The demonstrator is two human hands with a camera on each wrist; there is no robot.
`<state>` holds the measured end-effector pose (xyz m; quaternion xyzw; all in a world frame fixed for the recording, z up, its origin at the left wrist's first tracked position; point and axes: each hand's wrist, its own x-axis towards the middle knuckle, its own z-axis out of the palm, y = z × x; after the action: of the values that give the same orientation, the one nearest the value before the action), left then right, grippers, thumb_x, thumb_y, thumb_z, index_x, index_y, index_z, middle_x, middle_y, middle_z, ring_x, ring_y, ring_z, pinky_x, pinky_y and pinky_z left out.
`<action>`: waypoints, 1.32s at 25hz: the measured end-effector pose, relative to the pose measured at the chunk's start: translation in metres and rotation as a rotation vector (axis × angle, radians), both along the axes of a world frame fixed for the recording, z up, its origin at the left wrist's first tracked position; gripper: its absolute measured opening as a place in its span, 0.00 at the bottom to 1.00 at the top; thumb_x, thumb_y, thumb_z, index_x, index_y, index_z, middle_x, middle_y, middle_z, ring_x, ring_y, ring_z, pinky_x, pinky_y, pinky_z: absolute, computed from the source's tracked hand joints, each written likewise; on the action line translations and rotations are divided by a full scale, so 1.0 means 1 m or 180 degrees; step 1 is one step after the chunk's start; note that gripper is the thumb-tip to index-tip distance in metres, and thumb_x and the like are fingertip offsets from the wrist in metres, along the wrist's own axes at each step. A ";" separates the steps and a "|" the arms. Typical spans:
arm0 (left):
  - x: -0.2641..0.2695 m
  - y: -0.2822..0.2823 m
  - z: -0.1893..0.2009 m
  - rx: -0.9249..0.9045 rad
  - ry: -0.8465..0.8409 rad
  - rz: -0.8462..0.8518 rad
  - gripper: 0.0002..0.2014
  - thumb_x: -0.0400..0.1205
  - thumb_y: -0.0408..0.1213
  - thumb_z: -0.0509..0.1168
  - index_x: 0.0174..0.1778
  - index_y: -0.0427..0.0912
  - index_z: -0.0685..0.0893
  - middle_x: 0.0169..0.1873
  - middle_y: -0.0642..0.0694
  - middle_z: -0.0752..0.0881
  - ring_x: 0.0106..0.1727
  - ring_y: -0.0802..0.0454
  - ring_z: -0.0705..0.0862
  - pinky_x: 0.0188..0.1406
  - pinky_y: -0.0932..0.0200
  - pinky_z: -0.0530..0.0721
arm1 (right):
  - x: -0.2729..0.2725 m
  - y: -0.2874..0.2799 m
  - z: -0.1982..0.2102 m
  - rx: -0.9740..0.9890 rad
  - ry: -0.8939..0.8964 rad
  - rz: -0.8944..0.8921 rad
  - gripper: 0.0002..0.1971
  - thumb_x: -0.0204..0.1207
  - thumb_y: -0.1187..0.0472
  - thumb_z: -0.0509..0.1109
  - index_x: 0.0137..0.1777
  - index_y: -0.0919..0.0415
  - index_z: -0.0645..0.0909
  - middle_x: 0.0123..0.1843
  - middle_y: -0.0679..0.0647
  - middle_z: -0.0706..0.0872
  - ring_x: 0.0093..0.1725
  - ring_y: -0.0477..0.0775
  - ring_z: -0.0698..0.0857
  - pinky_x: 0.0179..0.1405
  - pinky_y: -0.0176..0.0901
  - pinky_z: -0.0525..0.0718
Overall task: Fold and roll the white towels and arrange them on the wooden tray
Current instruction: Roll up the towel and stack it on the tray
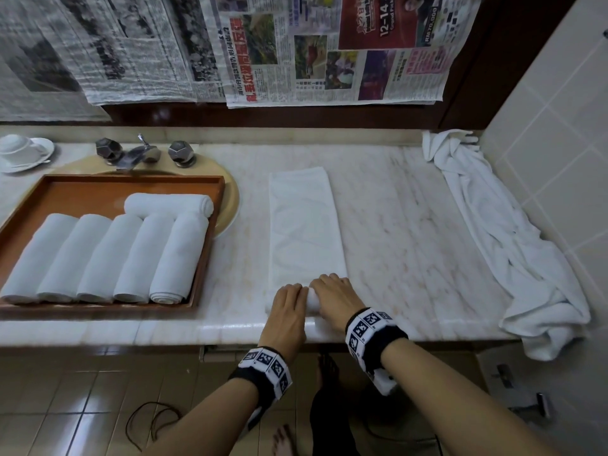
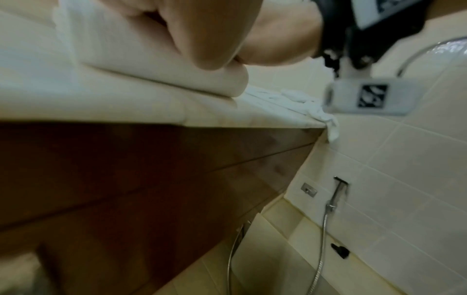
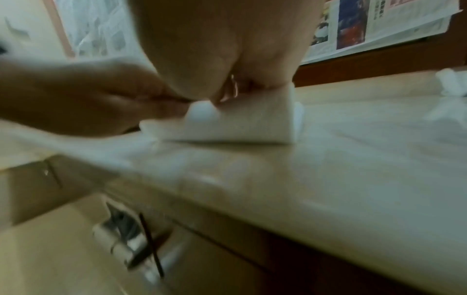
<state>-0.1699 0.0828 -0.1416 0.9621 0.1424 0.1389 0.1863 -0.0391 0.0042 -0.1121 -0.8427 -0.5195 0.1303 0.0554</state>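
At the far left of the marble counter (image 1: 394, 209) sits a white cup on a saucer (image 1: 23, 153), and just right of it a tap (image 1: 141, 154) stands over a round basin. A wooden tray (image 1: 98, 189) rests across that basin; five rolled towels (image 1: 102, 258) lie side by side along its near half, touching one another, and a sixth roll (image 1: 167, 204) lies crosswise behind them. Right of the tray, a folded towel (image 1: 304, 225) stretches away from the person as a long strip, its near end wound into a small roll at the counter's front edge. The left hand (image 1: 289, 311) and the right hand (image 1: 335, 297) sit side by side on that roll, fingers curled over it and pressed close together, thumbs tucked at its near side. Further right, against the tiled wall, a loose towel (image 1: 513, 245) lies crumpled, one end drooping over the counter's edge. Newspaper sheets (image 1: 296, 51) hang above the counter.
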 end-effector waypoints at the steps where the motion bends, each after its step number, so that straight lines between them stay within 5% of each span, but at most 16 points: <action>1: 0.001 0.002 0.000 -0.0059 0.0100 -0.0007 0.33 0.57 0.20 0.71 0.61 0.33 0.75 0.55 0.35 0.81 0.56 0.41 0.74 0.64 0.51 0.71 | -0.005 -0.004 -0.001 0.0192 -0.0059 -0.0030 0.18 0.77 0.67 0.61 0.66 0.62 0.76 0.62 0.58 0.79 0.63 0.62 0.77 0.63 0.52 0.71; 5: 0.031 0.023 0.020 -0.0071 0.0808 0.0076 0.20 0.69 0.24 0.65 0.58 0.37 0.80 0.55 0.40 0.80 0.57 0.41 0.79 0.62 0.54 0.73 | -0.016 -0.028 -0.023 0.0458 -0.0518 0.0179 0.25 0.69 0.62 0.66 0.68 0.66 0.73 0.61 0.61 0.82 0.60 0.63 0.82 0.67 0.61 0.80; 7: 0.043 0.026 0.027 -0.0053 0.0901 0.0159 0.18 0.75 0.24 0.58 0.61 0.38 0.78 0.59 0.41 0.78 0.61 0.43 0.75 0.64 0.56 0.70 | -0.008 -0.025 -0.021 0.0501 -0.0476 0.0153 0.23 0.71 0.65 0.57 0.67 0.66 0.76 0.60 0.60 0.84 0.59 0.61 0.84 0.72 0.59 0.76; 9: 0.040 0.021 0.027 -0.0062 0.0760 0.0242 0.21 0.71 0.21 0.60 0.60 0.36 0.78 0.58 0.40 0.78 0.59 0.42 0.76 0.64 0.55 0.71 | 0.003 -0.015 -0.015 0.0683 -0.0337 0.0077 0.25 0.71 0.66 0.51 0.64 0.65 0.80 0.58 0.58 0.85 0.57 0.61 0.84 0.72 0.53 0.70; 12: 0.021 0.007 0.013 0.0000 0.0134 0.0207 0.31 0.58 0.18 0.65 0.59 0.36 0.74 0.53 0.37 0.79 0.52 0.42 0.74 0.59 0.53 0.70 | 0.010 -0.004 0.004 0.0288 0.0104 0.0105 0.26 0.72 0.72 0.59 0.71 0.60 0.75 0.64 0.56 0.80 0.65 0.59 0.76 0.70 0.46 0.63; 15: 0.008 0.002 0.005 0.0028 0.0088 0.0111 0.31 0.56 0.20 0.63 0.59 0.32 0.76 0.52 0.37 0.79 0.51 0.42 0.72 0.59 0.51 0.70 | 0.001 -0.008 0.004 0.0217 0.0109 -0.0108 0.27 0.71 0.73 0.63 0.72 0.61 0.73 0.66 0.58 0.78 0.66 0.60 0.74 0.70 0.49 0.67; 18: 0.024 0.022 0.012 0.0174 0.0433 -0.0032 0.19 0.68 0.27 0.57 0.55 0.33 0.81 0.50 0.38 0.82 0.50 0.40 0.79 0.58 0.53 0.74 | -0.022 -0.021 -0.014 0.0400 -0.0346 -0.0104 0.33 0.64 0.71 0.68 0.73 0.69 0.70 0.67 0.65 0.78 0.67 0.66 0.75 0.71 0.62 0.75; 21: 0.045 0.037 0.029 0.0281 0.0940 -0.0170 0.17 0.77 0.27 0.53 0.61 0.35 0.78 0.57 0.39 0.78 0.57 0.40 0.76 0.60 0.53 0.73 | -0.019 -0.020 -0.018 0.0273 -0.0342 -0.0118 0.30 0.67 0.68 0.61 0.73 0.69 0.70 0.67 0.63 0.80 0.68 0.65 0.79 0.75 0.64 0.71; 24: 0.037 0.027 0.028 0.0294 0.0542 0.0013 0.21 0.72 0.22 0.59 0.63 0.34 0.78 0.57 0.38 0.79 0.56 0.40 0.77 0.61 0.50 0.77 | 0.008 -0.006 -0.009 0.0262 -0.0213 -0.0032 0.27 0.72 0.68 0.49 0.69 0.65 0.76 0.62 0.58 0.82 0.64 0.62 0.80 0.76 0.56 0.65; 27: 0.013 0.015 0.009 0.0407 0.0055 -0.0112 0.27 0.67 0.22 0.55 0.65 0.32 0.76 0.59 0.35 0.79 0.59 0.39 0.74 0.65 0.45 0.78 | 0.020 0.001 -0.003 0.0200 0.0005 0.0060 0.18 0.81 0.68 0.54 0.69 0.60 0.76 0.63 0.56 0.81 0.64 0.60 0.76 0.69 0.47 0.61; 30: 0.005 0.011 0.003 0.0336 -0.0083 -0.0263 0.26 0.69 0.23 0.53 0.66 0.31 0.74 0.60 0.34 0.79 0.60 0.38 0.74 0.69 0.44 0.75 | 0.008 -0.005 -0.004 0.0322 -0.0022 -0.0210 0.18 0.82 0.67 0.55 0.68 0.60 0.76 0.64 0.56 0.81 0.65 0.59 0.76 0.71 0.49 0.64; 33: 0.012 0.021 -0.001 0.0244 -0.0073 -0.0303 0.24 0.71 0.25 0.53 0.63 0.31 0.79 0.57 0.34 0.82 0.58 0.38 0.76 0.65 0.46 0.73 | -0.016 -0.019 -0.017 0.0439 -0.0345 -0.0265 0.24 0.75 0.65 0.51 0.69 0.68 0.75 0.65 0.63 0.80 0.65 0.64 0.78 0.73 0.61 0.72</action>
<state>-0.1576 0.1040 -0.1429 0.9726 0.0889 0.1463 0.1573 -0.0552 -0.0150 -0.1291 -0.8635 -0.4940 0.0460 0.0904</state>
